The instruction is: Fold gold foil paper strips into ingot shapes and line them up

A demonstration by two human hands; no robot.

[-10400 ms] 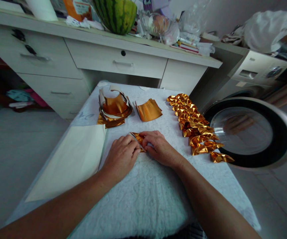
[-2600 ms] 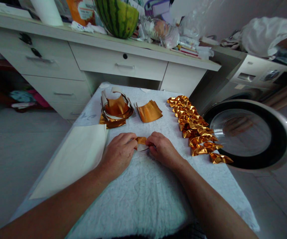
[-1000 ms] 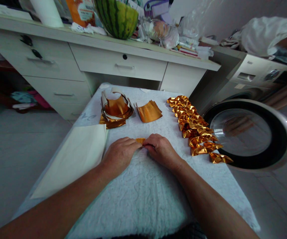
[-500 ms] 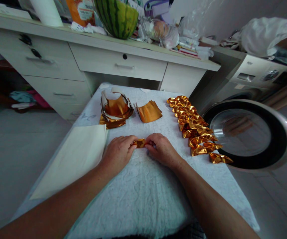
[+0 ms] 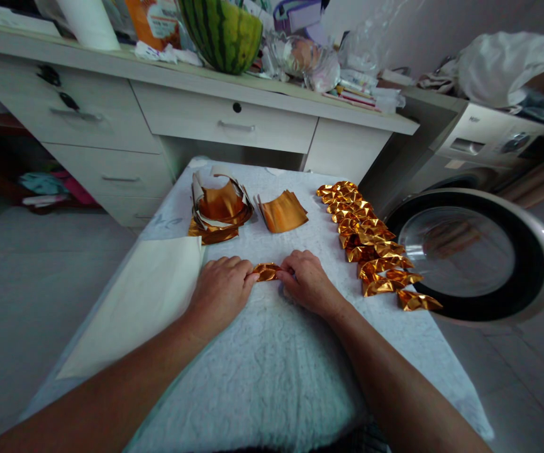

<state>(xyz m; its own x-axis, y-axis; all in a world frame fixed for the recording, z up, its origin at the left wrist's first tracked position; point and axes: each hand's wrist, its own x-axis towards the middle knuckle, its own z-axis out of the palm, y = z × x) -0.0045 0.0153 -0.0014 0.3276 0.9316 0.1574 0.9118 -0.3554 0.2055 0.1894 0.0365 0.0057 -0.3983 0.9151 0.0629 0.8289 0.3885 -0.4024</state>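
Between my two hands, just above the cloth, is a small folded piece of gold foil paper (image 5: 266, 272). My left hand (image 5: 224, 284) pinches its left end between thumb and fingers. The right end is pinched by my right hand (image 5: 305, 280). Beyond the hands lies a small stack of gold foil sheets (image 5: 285, 211), curling at the edges. Left of that stands a larger curled pile of gold and white sheets (image 5: 219, 207). Folded gold foil pieces (image 5: 370, 242) lie in overlapping rows at the right, with a single folded piece (image 5: 419, 301) at the near end.
A pale cloth (image 5: 253, 377) covers the table, with a cream sheet (image 5: 134, 308) at its left. Past the table stands a white desk (image 5: 234, 126) bearing a cut watermelon (image 5: 222, 34) and clutter. A washing machine (image 5: 474, 141) at the right has its round door (image 5: 474, 251) swung out beside the table.
My hands have drawn slightly apart, and more of the folded gold foil paper shows between them. The stacks and rows have stayed put.
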